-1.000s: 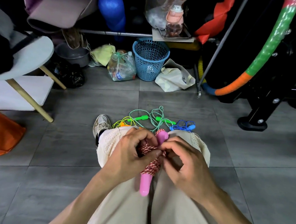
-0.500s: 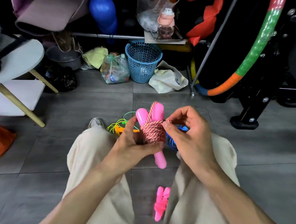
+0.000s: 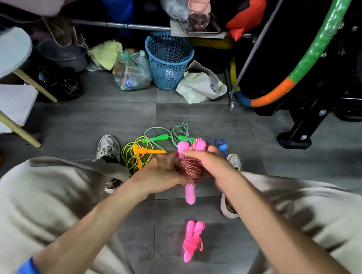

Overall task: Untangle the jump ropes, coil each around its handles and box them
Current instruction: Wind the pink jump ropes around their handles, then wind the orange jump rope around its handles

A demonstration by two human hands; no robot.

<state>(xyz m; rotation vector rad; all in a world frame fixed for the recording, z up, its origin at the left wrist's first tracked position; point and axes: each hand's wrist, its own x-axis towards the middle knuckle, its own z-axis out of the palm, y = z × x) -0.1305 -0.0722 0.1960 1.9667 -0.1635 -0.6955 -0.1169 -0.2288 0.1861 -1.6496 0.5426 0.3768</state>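
Both hands hold a pink-handled jump rope (image 3: 190, 171) with red-and-white cord wound round its two handles. My left hand (image 3: 163, 172) grips the bundle from the left. My right hand (image 3: 211, 163) grips it from the right, fingers over the top of the coil. On the floor between my legs lies a second, bright pink rope (image 3: 191, 240), coiled round its handles. Beyond the hands lie loose ropes: a yellow cord with orange handles (image 3: 140, 153), a green one (image 3: 165, 136) and a blue one (image 3: 220, 144).
My knees in beige trousers frame the floor space, with my shoes (image 3: 108, 147) near the loose ropes. Farther back stand a blue mesh basket (image 3: 169, 60), a bag of bottles (image 3: 131, 72), a chair leg (image 3: 13, 124) at left and a black stand (image 3: 296, 135) with a hoop at right.
The view has widened as my legs spread, showing the coiled pink rope on the floor. My right hand moved from pinching the cord end at the top onto the coil.
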